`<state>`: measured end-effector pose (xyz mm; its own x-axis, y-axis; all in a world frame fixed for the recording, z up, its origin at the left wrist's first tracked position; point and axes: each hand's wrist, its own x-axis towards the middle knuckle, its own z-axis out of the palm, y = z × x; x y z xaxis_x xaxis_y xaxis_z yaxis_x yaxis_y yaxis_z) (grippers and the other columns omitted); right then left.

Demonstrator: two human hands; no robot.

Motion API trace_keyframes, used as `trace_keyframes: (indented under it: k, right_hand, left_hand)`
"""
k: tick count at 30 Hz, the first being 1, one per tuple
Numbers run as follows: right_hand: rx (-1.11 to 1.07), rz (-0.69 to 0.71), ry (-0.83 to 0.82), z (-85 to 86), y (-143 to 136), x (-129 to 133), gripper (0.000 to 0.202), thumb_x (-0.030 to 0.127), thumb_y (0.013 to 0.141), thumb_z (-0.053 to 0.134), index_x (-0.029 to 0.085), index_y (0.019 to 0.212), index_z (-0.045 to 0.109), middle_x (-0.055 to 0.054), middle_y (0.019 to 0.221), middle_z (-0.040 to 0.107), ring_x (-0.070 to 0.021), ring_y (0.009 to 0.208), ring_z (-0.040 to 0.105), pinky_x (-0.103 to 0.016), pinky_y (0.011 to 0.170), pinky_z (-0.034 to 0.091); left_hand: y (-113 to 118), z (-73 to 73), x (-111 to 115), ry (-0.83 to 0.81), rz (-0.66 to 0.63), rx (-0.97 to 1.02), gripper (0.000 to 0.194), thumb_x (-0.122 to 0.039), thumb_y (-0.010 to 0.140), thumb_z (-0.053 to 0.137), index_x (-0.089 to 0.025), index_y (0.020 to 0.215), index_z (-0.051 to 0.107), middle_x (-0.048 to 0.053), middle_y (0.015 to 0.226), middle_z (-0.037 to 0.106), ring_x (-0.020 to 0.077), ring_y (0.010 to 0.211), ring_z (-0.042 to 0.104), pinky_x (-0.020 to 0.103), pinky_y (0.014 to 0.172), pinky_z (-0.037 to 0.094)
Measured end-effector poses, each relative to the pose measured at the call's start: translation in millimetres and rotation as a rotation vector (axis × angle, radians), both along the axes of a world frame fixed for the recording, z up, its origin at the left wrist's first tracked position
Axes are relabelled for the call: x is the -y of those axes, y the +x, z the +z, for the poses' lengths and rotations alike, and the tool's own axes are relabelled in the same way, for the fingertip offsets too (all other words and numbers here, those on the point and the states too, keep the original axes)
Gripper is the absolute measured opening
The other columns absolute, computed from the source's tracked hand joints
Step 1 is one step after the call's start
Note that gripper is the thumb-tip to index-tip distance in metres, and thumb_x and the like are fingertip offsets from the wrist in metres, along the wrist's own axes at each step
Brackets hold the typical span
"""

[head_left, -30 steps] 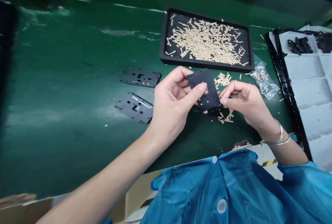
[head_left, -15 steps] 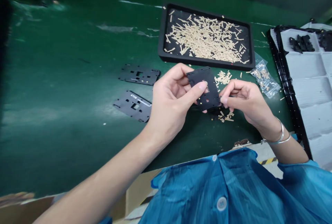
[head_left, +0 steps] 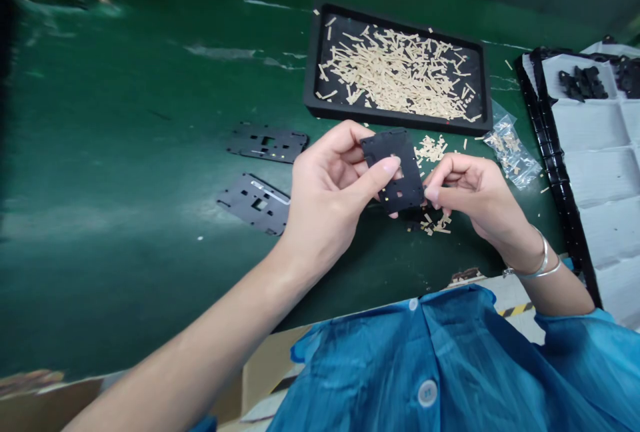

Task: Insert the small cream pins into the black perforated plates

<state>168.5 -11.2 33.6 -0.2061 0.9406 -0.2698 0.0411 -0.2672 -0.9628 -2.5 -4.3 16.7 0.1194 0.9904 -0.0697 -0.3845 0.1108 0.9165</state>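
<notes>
My left hand (head_left: pixel 333 182) grips a black flat plate with cut-outs (head_left: pixel 400 182), its thumb pressed on the plate's face. At the plate's lower right edge, my right hand (head_left: pixel 467 192) has thumb and forefinger pinched together; whatever lies between them is too small or hidden to make out. Two similar dark plates lie on the green table left of my hands: an upper plate (head_left: pixel 280 143) and a lower plate (head_left: pixel 240 202), partly behind my left wrist. Small beige strips (head_left: pixel 431 150) are scattered on the table around the held plate.
A black tray (head_left: pixel 395 114) full of beige strips stands beyond my hands. Right of it lies a clear plastic bag (head_left: pixel 515 159) with more small pieces. At the far right, a black-edged crate (head_left: pixel 557 172) with white compartments holds black parts (head_left: pixel 583 83).
</notes>
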Motion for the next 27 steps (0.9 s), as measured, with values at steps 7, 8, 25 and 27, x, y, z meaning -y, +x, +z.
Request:
trace_keyframes:
  k: [7,8,25,27]
  right_hand:
    - [-0.002,-0.001,0.004,0.8,0.6,-0.6,0.008,0.012,0.065,0.069,0.015,0.062,0.062,0.004,0.059,0.060,-0.0058,0.053,0.051,-0.019,0.047,0.037]
    - [0.003,-0.002,0.005,0.7,0.8,-0.6,0.009,0.012,0.065,0.070,0.015,0.062,0.062,0.004,0.059,0.060,-0.0059,0.053,0.050,-0.019,0.047,0.038]
    - [0.011,-0.002,0.079,-5.0,-2.9,0.5,0.021,0.028,0.065,0.082,0.016,0.068,0.064,0.004,0.066,0.057,-0.0055,0.055,0.047,-0.018,0.043,0.032]
    - [0.015,-0.003,0.058,-5.0,-3.7,0.4,0.025,0.027,0.063,0.084,0.016,0.068,0.063,0.004,0.066,0.056,-0.0051,0.054,0.046,-0.017,0.041,0.029]
  left_hand:
    - [-1.4,-0.9,-0.1,-0.001,-0.011,0.000,0.017,-0.024,0.073,0.079,-0.022,0.075,0.062,-0.003,0.070,0.061,0.0113,0.059,0.058,0.024,0.047,0.048]
    - [-1.5,-0.6,0.0,-0.003,-0.015,0.000,0.018,-0.025,0.073,0.080,-0.022,0.075,0.062,-0.002,0.069,0.061,0.0116,0.058,0.057,0.024,0.046,0.048]
    - [3.6,-0.4,-3.1,-0.040,0.042,0.086,0.027,-0.023,0.063,0.086,-0.017,0.072,0.061,-0.004,0.062,0.064,0.0065,0.053,0.058,0.015,0.044,0.051]
    - [4.5,-1.9,-3.3,-0.037,0.047,0.095,0.026,-0.021,0.063,0.086,-0.017,0.072,0.062,-0.004,0.061,0.065,0.0058,0.053,0.058,0.014,0.045,0.051]
